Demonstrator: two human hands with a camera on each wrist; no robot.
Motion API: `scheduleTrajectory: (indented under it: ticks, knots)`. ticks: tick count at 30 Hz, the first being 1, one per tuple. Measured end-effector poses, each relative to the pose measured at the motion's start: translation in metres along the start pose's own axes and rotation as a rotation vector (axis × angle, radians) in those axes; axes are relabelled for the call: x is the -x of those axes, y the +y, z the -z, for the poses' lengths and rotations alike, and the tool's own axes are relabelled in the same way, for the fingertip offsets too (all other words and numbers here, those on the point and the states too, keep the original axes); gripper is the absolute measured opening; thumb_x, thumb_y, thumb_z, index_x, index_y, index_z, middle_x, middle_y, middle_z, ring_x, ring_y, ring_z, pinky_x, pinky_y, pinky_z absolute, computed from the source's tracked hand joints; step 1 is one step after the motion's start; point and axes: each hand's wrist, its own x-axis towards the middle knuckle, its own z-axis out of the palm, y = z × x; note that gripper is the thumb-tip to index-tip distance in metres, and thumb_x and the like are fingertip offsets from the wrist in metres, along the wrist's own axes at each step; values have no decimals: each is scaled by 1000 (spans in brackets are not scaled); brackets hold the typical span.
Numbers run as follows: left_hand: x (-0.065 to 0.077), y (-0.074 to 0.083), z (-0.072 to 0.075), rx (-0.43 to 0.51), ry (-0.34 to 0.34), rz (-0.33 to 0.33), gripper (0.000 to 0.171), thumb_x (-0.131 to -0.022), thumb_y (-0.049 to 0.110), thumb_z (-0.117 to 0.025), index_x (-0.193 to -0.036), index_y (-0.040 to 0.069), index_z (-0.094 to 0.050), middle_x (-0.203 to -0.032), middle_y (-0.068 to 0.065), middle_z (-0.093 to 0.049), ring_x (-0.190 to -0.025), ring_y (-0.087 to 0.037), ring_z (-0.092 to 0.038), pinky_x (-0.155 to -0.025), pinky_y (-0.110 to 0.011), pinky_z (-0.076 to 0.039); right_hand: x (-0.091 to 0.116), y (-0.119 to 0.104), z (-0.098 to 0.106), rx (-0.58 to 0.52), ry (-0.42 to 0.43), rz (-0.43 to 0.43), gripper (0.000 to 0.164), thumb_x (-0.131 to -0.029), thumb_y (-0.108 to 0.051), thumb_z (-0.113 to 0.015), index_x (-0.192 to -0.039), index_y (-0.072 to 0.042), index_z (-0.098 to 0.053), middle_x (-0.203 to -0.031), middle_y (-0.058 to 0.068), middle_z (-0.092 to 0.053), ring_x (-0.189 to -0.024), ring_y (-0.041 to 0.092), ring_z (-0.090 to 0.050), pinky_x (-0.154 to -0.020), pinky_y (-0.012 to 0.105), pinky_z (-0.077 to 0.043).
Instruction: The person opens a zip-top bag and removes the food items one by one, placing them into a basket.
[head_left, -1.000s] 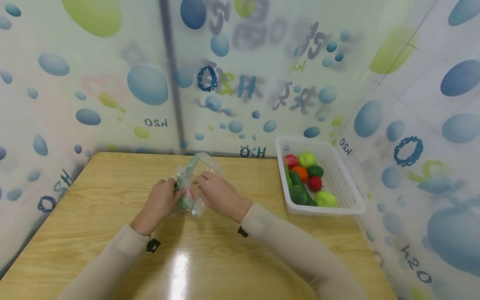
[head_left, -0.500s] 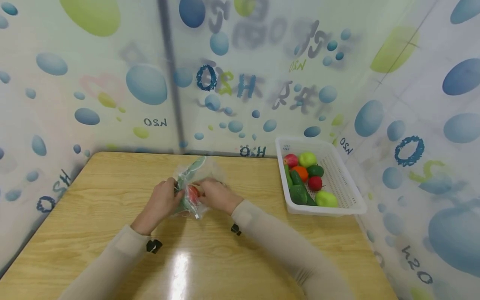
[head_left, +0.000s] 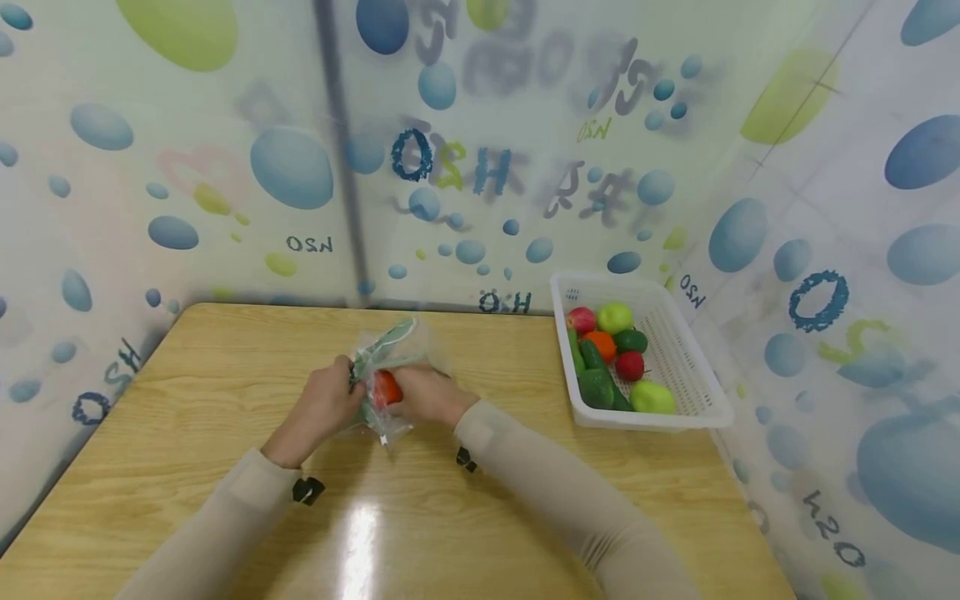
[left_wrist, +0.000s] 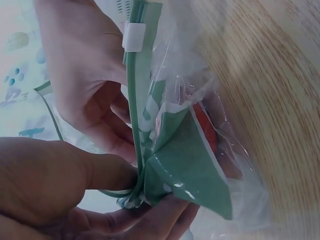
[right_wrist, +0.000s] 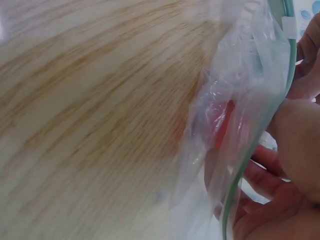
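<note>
A clear zip bag (head_left: 397, 336) with a green band and a white slider (left_wrist: 134, 37) is held above the table between both hands. My left hand (head_left: 322, 408) pinches the green rim between thumb and fingers. The right hand (head_left: 431, 396) reaches through the opening, its fingers curled around a smooth red fruit or vegetable (head_left: 387, 388), perhaps a tomato. In the right wrist view its fingertips and the red skin (right_wrist: 225, 122) show blurred through the film. The green band hides much of the red thing in the left wrist view.
At the right of the wooden table (head_left: 225, 350) stands a white plastic basket (head_left: 716, 410). It holds several fruits and vegetables, such as a green apple (head_left: 615, 318), an orange-red one (head_left: 600, 346) and cucumber-like green ones (head_left: 596, 389). Patterned curtains rise behind and beside the table.
My right hand has moved left and deeper into the bag, onto the red thing, which shows more now. The bag's top has sunk slightly. My left hand has barely moved.
</note>
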Motion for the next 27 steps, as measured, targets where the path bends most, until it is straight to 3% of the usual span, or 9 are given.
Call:
scheduleTrajectory:
  ticks: [9,14,18,22,25,27]
  knots:
    - [-1,-2,-2,1,7,2,27,-112,8,-61,-124,-16,-60,-102,-32,-73,-79,-31,-68,-64,-40,-56,1,0,-1,1,9,-34,64,-104,-18,-90,-161,-12,-62,-150,6,-76,-134,15,-74,-118,28,-59]
    - [-1,-2,-2,6,-2,6,29,-114,9,-61,-127,-16,-59,-106,-34,-74,-81,-31,-70,-64,-40,-58,6,-2,4,15,24,-38,69,-103,-17,-91,-164,-10,-59,-150,8,-77,-131,17,-75,-117,29,-61]
    - [-1,-3,-2,16,-8,11,28,-116,11,-60,-127,-15,-58,-107,-33,-74,-82,-31,-71,-64,-38,-58,12,-5,9,90,48,-28,71,-102,-18,-91,-164,-5,-58,-142,11,-78,-122,19,-78,-108,28,-64]
    - [-2,-4,0,11,1,12,29,-115,11,-60,-127,-15,-58,-105,-32,-73,-82,-31,-70,-64,-38,-57,19,-7,16,225,106,7,57,-103,-26,-91,-148,1,-67,-130,12,-79,-108,20,-80,-92,27,-67]
    - [-3,-6,2,0,10,20,31,-115,11,-60,-129,-16,-58,-106,-33,-73,-83,-33,-69,-66,-40,-58,24,-8,21,240,152,36,54,-103,-25,-91,-143,5,-70,-132,15,-78,-110,22,-80,-94,29,-68]
    - [-3,-7,3,-9,15,22,32,-115,12,-60,-130,-17,-58,-109,-35,-73,-85,-34,-69,-68,-42,-59,28,-10,26,209,171,53,59,-102,-21,-91,-148,6,-66,-138,18,-76,-116,24,-79,-100,30,-68]
